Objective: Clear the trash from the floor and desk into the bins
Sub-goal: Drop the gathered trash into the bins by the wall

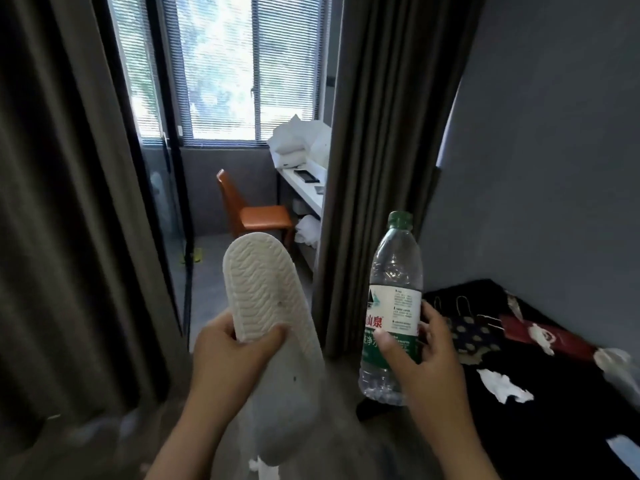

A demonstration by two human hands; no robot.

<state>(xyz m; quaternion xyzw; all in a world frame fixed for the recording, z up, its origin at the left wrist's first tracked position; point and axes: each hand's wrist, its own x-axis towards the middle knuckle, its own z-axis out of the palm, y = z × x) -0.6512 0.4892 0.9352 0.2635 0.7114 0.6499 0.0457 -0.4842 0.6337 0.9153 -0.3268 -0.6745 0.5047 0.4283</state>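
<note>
An orange chair [254,211] stands at twelve o'clock beneath the window [221,64], white pillows [294,138] piled at one o'clock, with dark curtains [388,133] hanging just right of them.

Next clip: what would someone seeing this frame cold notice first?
Two raised hands dominate the foreground: the left hand grips a white disposable slipper with its ribbed sole facing the camera, and the right hand holds a clear plastic water bottle with a green cap and label upright. Behind them, an orange chair stands by the bright window, and torn white paper scraps lie on a dark surface at right.
</note>
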